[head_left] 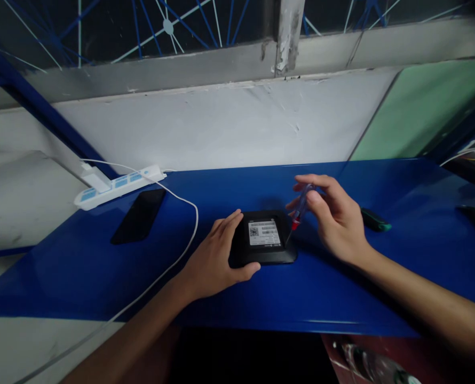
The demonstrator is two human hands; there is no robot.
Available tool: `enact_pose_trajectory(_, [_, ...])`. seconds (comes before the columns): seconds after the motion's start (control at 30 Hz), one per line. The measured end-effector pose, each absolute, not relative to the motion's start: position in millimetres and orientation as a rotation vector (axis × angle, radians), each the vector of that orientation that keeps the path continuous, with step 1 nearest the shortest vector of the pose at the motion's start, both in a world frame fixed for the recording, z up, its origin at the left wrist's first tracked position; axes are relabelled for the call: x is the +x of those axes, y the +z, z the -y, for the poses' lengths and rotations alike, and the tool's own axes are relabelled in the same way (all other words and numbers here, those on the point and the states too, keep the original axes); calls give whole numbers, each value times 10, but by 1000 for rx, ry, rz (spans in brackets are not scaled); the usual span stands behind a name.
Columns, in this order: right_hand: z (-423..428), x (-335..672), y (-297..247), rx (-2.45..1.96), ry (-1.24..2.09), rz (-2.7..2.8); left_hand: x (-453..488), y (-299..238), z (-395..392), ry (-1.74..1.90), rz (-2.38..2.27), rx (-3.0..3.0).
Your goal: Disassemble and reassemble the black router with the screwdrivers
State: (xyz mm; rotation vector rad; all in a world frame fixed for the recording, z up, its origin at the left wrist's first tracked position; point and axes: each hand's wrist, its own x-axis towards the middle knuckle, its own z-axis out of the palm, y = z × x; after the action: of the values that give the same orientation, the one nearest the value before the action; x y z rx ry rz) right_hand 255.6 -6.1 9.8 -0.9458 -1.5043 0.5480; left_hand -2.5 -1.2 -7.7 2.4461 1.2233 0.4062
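Observation:
A flat black electronic device [263, 257] with a white printed label and code square lies on the blue tabletop, label up. Around its left side is my left hand [217, 256], fingers at the far left edge and thumb along the near edge. My right hand [337, 213] pinches a screwdriver [302, 205] with a clear purplish handle and red collar. Its thin shaft slants down to the device's right part; whether the tip touches is too small to tell.
A white power strip [125, 186] with a plug stands at the back left beside a black phone [139, 216]. The white cable [196, 224] runs across the blue table [237, 309] left of my hand. Right of my right hand lies a dark green-ended object [375, 220].

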Motion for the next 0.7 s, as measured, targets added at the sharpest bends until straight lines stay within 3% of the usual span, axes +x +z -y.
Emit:
enact_pose_trajectory(0.33, [59, 2567, 86, -934, 655, 1496, -22, -58, 18, 420, -1233, 2438])
enact_pose_trajectory(0.57, [35, 2548, 89, -985, 411, 1514, -21, -70, 18, 405, -1241, 2443])
enact_pose_trajectory(0.7, [51, 2565, 102, -941, 506, 1515, -26, -76, 14, 418, -1228, 2437])
